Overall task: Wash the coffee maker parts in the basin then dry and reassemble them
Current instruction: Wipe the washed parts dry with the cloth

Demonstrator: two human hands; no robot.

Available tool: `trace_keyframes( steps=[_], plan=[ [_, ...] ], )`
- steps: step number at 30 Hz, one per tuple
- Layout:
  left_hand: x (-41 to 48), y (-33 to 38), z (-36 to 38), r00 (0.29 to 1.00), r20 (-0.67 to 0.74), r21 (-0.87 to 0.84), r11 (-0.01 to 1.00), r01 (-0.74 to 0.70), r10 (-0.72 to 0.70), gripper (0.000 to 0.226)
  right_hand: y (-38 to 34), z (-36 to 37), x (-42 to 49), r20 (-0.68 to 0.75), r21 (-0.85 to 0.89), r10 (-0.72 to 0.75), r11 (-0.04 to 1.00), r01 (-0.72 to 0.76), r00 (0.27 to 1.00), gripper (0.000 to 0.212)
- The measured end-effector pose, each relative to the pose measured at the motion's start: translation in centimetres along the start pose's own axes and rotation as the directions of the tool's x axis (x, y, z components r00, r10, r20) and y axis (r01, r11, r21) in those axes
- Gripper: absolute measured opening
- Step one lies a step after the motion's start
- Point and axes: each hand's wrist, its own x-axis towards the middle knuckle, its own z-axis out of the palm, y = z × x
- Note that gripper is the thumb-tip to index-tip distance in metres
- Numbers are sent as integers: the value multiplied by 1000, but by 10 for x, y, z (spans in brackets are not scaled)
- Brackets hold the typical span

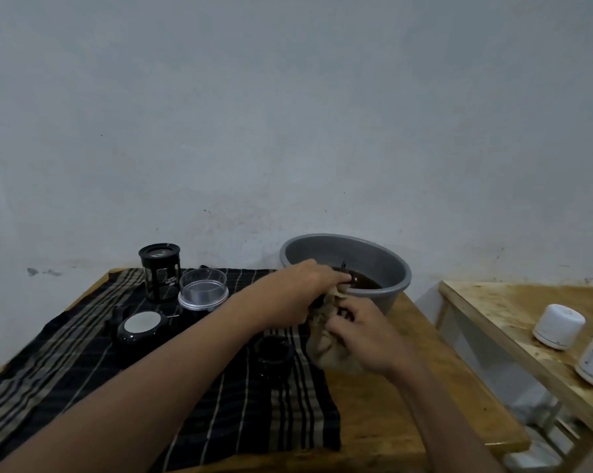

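Both hands work at the near edge of the grey basin (322, 251), which holds dark water. The left hand (307, 285) curls over the top of a beige cloth (325, 351), the right hand (366, 336) grips its side, and a dark part (317, 303) is largely hidden in the folds. On the striped cloth (220, 404) covering the table (407, 387) stand a black-framed carafe (159, 272), a clear cylinder (203, 289), a lid (141, 327) and a black ring (273, 353).

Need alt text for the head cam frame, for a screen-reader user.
The left hand and right hand grip a bunched beige cloth in front of a grey basin holding dark liquid. Coffee maker parts, including a black-framed carafe, sit on a striped cloth covering the left of a wooden table.
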Motion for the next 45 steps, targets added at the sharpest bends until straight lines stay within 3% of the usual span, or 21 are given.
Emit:
trace_keyframes(
  steps=[2, 4, 6, 7, 8, 9, 10, 11, 13, 15, 18, 20, 21, 25, 27, 29, 32, 34, 37, 41, 45],
  plan=[
    [-3, 6, 8, 999, -35, 11, 999, -35, 35, 73, -2, -14, -2, 103, 378, 116, 914, -147, 988, 22],
    [-2, 8, 15, 989, -144, -51, 998, -34, 26, 71, -2, -20, -4, 173, 670, 108, 715, -198, 979, 18],
    [1, 8, 12, 972, -220, -234, 972, 28, -81, 64, -6, -19, -5, 182, 751, 75, 633, -188, 980, 27],
    [1, 6, 10, 969, -215, -321, 946, 49, -123, 60, -10, -19, -7, 141, 653, 86, 741, -158, 986, 27],
    [1, 4, 7, 975, -177, -362, 930, 65, -137, 58, -10, -20, -7, 93, 380, 66, 920, -97, 993, 25],
    [-1, 1, 6, 985, -107, -357, 930, 92, -138, 58, -16, -21, -7, 58, -29, 8, 1000, -7, 998, 23],
    [-4, -1, 4, 990, -34, -321, 939, 120, -138, 60, -13, -22, -5, 64, -371, -67, 925, 86, 996, 20],
    [-5, -5, 4, 989, 16, -283, 948, 145, -146, 62, -14, -22, -5, 82, -495, -92, 860, 121, 992, 19],
    [-8, -8, 5, 988, 29, -253, 955, 155, -152, 65, -13, -17, -2, 104, -312, -70, 945, 100, 992, 24],
    [-9, -5, 5, 990, -40, -255, 959, 119, -134, 69, -10, -11, 2, 96, 135, 1, 991, -14, 995, 27],
    [-9, -4, 5, 967, -209, -289, 954, 79, -144, 70, -1, -7, 10, 104, 719, 22, 689, -90, 994, 27],
    [-9, -4, 4, 940, -258, -413, 905, 101, -223, 75, 3, -5, 13, 76, 897, 40, 435, -86, 996, 31],
    [-10, -5, 6, 923, -234, -516, 843, 148, -305, 83, 3, -7, 14, 43, 920, 50, 388, -59, 998, 35],
    [-31, -5, 17, 856, 9, -838, 463, 288, -517, 107, 0, -16, 15, -51, 867, 147, 498, -29, 988, 50],
    [-39, -6, 23, 856, -11, -883, 406, 235, -517, 85, 5, -18, 18, -95, 707, 217, 702, -87, 972, 48],
    [-44, -3, 24, 835, -36, -914, 357, 195, -549, 58, 10, -16, 21, -284, 448, 251, 888, -103, 925, 34],
    [-51, 2, 24, 809, 12, -957, 228, 180, -588, 28, 7, -9, 19, -379, 307, 177, 950, -57, 909, 11],
    [-56, 4, 25, 797, 31, -972, 169, 166, -603, 23, -1, -4, 15, -303, 242, 116, 969, -41, 946, 23],
    [-62, 2, 29, 778, -47, -959, 246, 140, -627, 20, -9, 5, 16, -222, 160, 118, 984, -83, 968, 25],
    [-70, -5, 39, 784, -223, -865, 489, 116, -580, 29, -19, 16, 21, -26, 197, 325, 929, -314, 945, 68],
    [-74, -4, 36, 835, -184, -836, 529, 145, -519, 63, -20, 24, 20, 52, 117, 184, 975, -189, 982, 47]
  ],
)
